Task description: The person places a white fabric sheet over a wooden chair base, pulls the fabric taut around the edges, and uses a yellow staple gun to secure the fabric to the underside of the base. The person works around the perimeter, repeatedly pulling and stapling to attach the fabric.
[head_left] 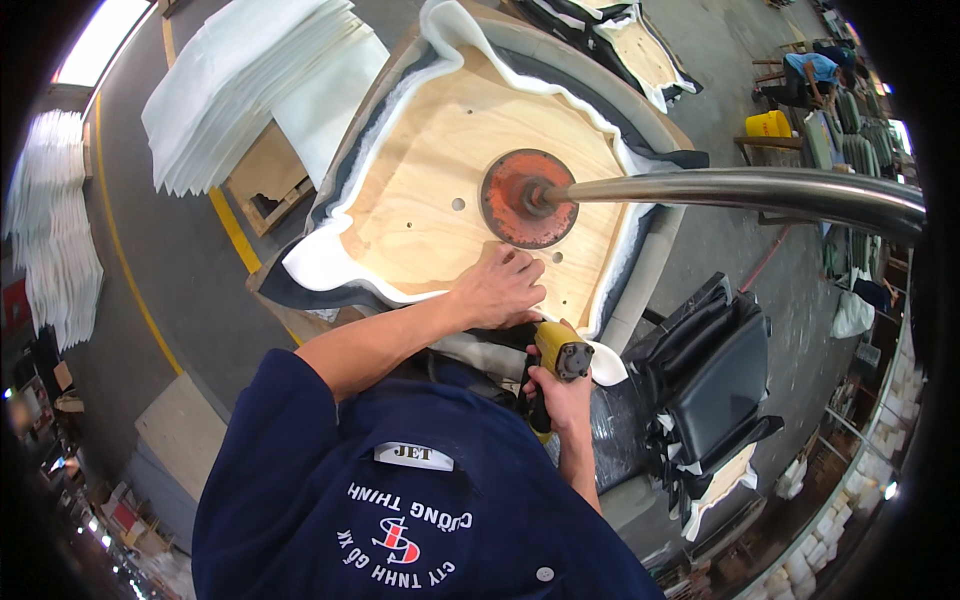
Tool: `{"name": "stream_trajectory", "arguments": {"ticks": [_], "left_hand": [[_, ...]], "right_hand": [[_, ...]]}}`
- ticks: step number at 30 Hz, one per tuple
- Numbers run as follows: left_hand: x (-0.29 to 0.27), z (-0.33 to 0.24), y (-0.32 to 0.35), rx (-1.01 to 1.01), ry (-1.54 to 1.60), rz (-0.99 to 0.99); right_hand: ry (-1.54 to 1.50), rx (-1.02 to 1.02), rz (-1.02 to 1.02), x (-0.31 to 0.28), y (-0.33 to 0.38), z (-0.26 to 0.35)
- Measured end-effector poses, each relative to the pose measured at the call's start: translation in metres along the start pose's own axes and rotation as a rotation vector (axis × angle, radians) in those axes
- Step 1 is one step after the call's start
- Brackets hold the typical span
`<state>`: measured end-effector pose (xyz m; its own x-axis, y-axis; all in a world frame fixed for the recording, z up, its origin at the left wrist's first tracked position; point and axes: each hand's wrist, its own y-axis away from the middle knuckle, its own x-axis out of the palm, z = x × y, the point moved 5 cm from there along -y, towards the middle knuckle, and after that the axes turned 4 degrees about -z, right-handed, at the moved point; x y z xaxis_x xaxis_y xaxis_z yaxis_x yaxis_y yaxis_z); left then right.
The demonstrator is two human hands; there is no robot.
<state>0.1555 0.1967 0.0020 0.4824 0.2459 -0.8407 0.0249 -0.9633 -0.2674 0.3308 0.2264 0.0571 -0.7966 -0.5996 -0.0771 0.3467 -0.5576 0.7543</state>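
Note:
A plywood seat panel lies underside up, wrapped round its rim by white padding and dark cover material. A worn red round pad on the end of a bent metal pipe rests on the plywood. My left hand is closed at the panel's near edge, fingers bent over the cover's edge, which it mostly hides. Just right of it, my right hand grips a yellow staple gun. The tool's nose points at the near edge, but its tip is hidden.
Stacked white padding sheets stand at the far left, with more sheets beyond. Black upholstered seats are piled at the right. Another padded panel lies at the back. A person in blue bends near a yellow bucket.

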Motion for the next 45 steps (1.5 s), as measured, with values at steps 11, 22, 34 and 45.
{"name": "stream_trajectory", "arguments": {"ticks": [11,22,34,45], "left_hand": [[0.005,-0.018,-0.017,-0.021,-0.067,-0.044],[-0.107,-0.059,0.136,-0.331,-0.522,0.177],[-0.088,-0.028,0.118,-0.115,-0.206,0.213],[-0.08,-0.019,0.087,0.192,-0.238,0.413]], "right_hand": [[0.075,-0.032,-0.04,-0.023,-0.019,0.014],[-0.113,-0.302,0.017,-0.004,0.042,-0.081],[-0.226,-0.401,-0.202,-0.008,0.048,-0.093],[-0.366,-0.431,-0.305,-0.003,0.041,-0.105]]}}
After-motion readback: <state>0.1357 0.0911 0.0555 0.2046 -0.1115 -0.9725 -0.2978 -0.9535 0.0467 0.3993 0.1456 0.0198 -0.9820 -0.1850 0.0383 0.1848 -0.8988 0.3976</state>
